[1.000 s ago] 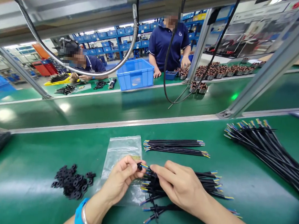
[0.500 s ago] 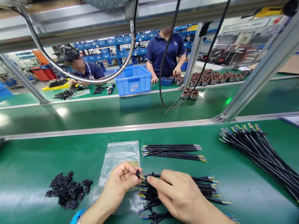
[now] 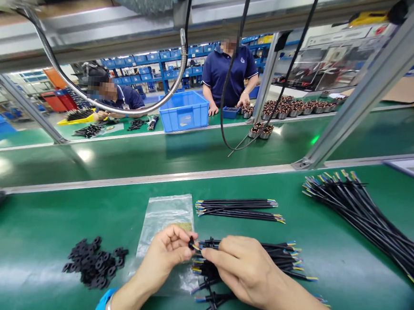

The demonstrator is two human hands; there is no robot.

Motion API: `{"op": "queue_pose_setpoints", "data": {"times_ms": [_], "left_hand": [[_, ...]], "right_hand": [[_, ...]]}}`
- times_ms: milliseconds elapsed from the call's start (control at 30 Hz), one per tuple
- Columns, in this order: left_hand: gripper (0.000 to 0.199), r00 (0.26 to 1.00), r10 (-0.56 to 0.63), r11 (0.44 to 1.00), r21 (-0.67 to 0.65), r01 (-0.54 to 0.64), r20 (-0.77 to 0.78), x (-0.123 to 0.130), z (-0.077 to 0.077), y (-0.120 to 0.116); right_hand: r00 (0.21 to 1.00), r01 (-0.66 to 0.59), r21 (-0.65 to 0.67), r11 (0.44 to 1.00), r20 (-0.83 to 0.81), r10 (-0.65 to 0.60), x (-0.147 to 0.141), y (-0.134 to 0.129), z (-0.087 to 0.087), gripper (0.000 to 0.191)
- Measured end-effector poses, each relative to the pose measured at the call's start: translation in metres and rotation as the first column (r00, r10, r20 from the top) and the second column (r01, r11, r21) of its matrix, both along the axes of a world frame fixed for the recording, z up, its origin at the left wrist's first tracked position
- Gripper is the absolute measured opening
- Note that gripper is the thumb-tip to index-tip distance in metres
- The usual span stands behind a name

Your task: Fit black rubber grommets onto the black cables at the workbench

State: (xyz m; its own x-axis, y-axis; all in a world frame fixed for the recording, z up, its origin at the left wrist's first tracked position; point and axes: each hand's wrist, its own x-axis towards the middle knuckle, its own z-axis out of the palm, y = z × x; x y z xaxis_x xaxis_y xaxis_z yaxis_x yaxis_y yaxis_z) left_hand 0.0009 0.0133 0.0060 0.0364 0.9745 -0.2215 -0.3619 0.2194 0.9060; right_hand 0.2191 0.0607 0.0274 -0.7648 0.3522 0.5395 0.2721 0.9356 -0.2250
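Observation:
Between the thumb and fingers of my left hand (image 3: 165, 254) is a small black rubber grommet (image 3: 191, 242). Coloured wire ends of a cable (image 3: 197, 247) reach the grommet from the right; whether they pass through it I cannot tell. My right hand (image 3: 248, 268) is closed on that cable just behind its wire ends, and hides most of it. Under and around the right hand lie black cables (image 3: 281, 259) with blue, brown and yellow ends, several with grommets fitted. A loose pile of black grommets (image 3: 94, 263) sits left of my left hand.
A clear plastic bag (image 3: 169, 209) lies flat behind my left hand. Beyond are a short row of cables (image 3: 240, 208) and, at right, a large cable bundle (image 3: 360, 210). A metal rail crosses behind. Two people work across the bench near a blue bin (image 3: 184, 112).
My right fingers have shifted very slightly left toward the grommet. My left hand keeps its pinch almost unmoved, and the view has moved a little.

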Motion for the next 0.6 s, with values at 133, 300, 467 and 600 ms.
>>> {"op": "queue_pose_setpoints", "data": {"times_ms": [133,300,467,600], "left_hand": [[0.035,0.998,-0.058,0.998,0.002,0.058,0.009,0.002,0.000,-0.003],[0.036,0.999,0.006,1.000,-0.013,-0.007,-0.047,0.007,-0.005,-0.005],[0.023,0.970,0.085,0.987,0.150,-0.051,-0.226,0.010,-0.008,-0.008],[0.019,0.924,0.120,0.959,0.284,-0.014,-0.362,0.012,0.000,-0.010]], "right_hand": [[0.999,0.035,-0.048,0.998,-0.016,-0.036,-0.002,-0.002,-0.006,0.028],[0.983,0.141,-0.024,0.990,-0.112,-0.143,-0.008,-0.010,-0.013,0.017],[0.989,0.115,0.041,0.992,-0.094,-0.111,-0.011,-0.017,-0.008,0.020],[0.990,0.105,-0.025,0.994,-0.090,-0.107,-0.012,-0.022,-0.005,0.021]]}}
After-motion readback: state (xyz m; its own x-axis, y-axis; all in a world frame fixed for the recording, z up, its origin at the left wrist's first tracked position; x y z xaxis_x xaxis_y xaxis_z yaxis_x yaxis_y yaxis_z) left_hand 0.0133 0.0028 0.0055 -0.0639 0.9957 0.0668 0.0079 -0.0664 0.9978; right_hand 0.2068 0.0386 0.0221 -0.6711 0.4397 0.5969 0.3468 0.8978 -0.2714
